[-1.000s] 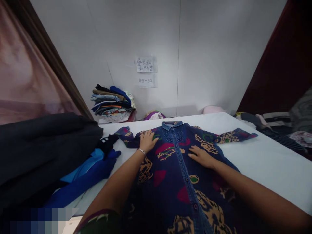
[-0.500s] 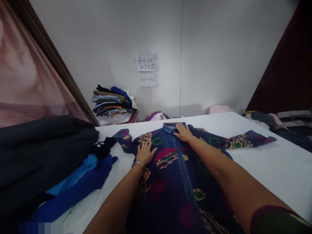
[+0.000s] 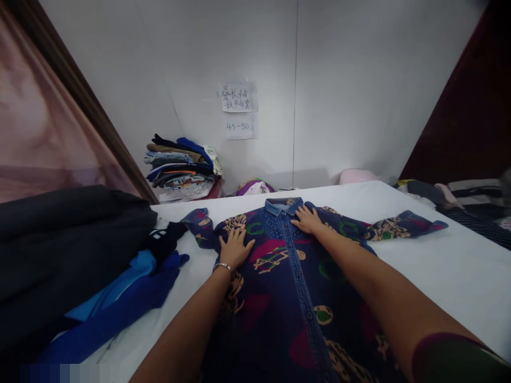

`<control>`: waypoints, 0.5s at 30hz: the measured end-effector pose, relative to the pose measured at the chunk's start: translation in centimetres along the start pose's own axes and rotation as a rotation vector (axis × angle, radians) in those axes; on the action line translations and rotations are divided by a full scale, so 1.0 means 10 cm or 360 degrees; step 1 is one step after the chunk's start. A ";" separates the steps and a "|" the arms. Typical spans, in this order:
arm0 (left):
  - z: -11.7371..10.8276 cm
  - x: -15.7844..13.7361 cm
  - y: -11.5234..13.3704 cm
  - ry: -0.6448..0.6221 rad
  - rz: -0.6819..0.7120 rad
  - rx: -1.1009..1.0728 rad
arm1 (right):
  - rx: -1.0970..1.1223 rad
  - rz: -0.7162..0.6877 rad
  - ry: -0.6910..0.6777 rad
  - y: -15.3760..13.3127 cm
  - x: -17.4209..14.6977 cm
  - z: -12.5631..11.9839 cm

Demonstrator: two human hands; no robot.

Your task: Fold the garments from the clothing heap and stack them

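A dark blue patterned denim shirt (image 3: 275,298) lies front up on the white table, its collar (image 3: 284,206) at the far end and its sleeves spread to both sides. My left hand (image 3: 235,249) rests flat on the chest at the left, fingers spread, a bracelet on the wrist. Just beside the collar, my right hand (image 3: 308,219) lies on the upper chest right of the button placket (image 3: 297,271), its fingers apart. Neither hand grips the cloth. The shirt's lower end runs out of view at the bottom.
Dark and blue garments (image 3: 120,298) are heaped at the left. A stack of folded clothes (image 3: 181,167) stands at the back left, below handwritten signs (image 3: 239,109) on the wall. More clothes (image 3: 475,199) lie at the right, beyond the edge of the white table (image 3: 447,282).
My right hand has slid off the collar, slightly right and toward me, onto the upper chest. The collar now shows fully. My left hand keeps its place on the shirt.
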State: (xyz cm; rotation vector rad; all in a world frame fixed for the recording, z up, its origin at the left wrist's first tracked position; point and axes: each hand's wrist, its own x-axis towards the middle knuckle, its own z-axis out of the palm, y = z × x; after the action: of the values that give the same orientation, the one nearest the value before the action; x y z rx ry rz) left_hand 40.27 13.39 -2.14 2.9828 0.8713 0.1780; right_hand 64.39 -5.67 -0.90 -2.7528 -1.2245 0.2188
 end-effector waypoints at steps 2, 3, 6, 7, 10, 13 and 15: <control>0.01 0.00 -0.01 0.0006 0.0000 0.0006 | -0.0003 0.0025 -0.0038 0.06 -0.02 -0.01; 0.01 0.01 -0.01 0.0007 -0.0001 0.0009 | -0.0002 0.0026 -0.0058 0.08 -0.03 -0.01; 0.02 0.01 -0.01 0.0021 -0.0004 0.0022 | -0.0015 0.0006 -0.0008 0.18 -0.05 -0.02; 0.02 0.01 -0.01 0.0028 -0.0006 0.0026 | -0.0020 0.0014 0.0030 0.22 -0.06 -0.02; 0.00 0.00 0.00 0.0026 -0.0003 0.0033 | -0.0001 0.0096 0.0063 0.36 -0.09 0.02; -0.04 -0.01 0.02 -0.0025 -0.0013 0.0031 | 0.0067 0.0133 0.0013 0.46 -0.10 0.03; -0.07 -0.01 0.03 -0.0039 -0.0029 0.0041 | 0.0116 0.0126 0.0061 0.53 -0.12 -0.03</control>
State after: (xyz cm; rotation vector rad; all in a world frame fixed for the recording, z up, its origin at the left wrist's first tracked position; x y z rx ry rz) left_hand 40.30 13.11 -1.44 2.9930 0.9051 0.1304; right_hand 67.48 -10.09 -1.37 -2.7323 -1.0772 0.2125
